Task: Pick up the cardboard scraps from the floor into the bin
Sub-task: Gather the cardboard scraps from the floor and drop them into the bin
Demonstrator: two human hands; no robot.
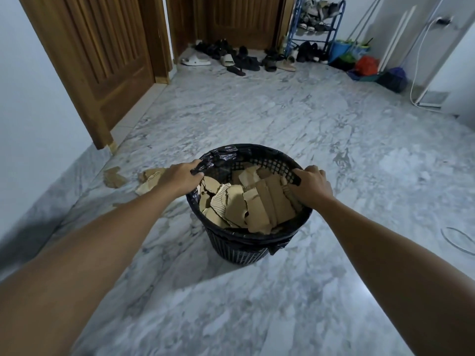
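Marble floor [257, 111], hallway | left hand [180, 177] and right hand [312, 187] are gripping bin [239, 249] rim, fingers curling over | bin is holding cardboard scraps [246, 201] | loose scraps [147, 179] are lying left | likely light, stiff; pinch edges.

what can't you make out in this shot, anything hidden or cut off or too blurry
Head view, the only one:
- Cardboard scraps on the floor: partly hidden behind the left hand, so their count is unclear.
- Bin: its depth is hidden under the scraps in the bin.
- Right hand: fingertips hidden over the rim.
- Shoe rack: top cut off by the frame edge.
- Shoes by the door: too small to count.
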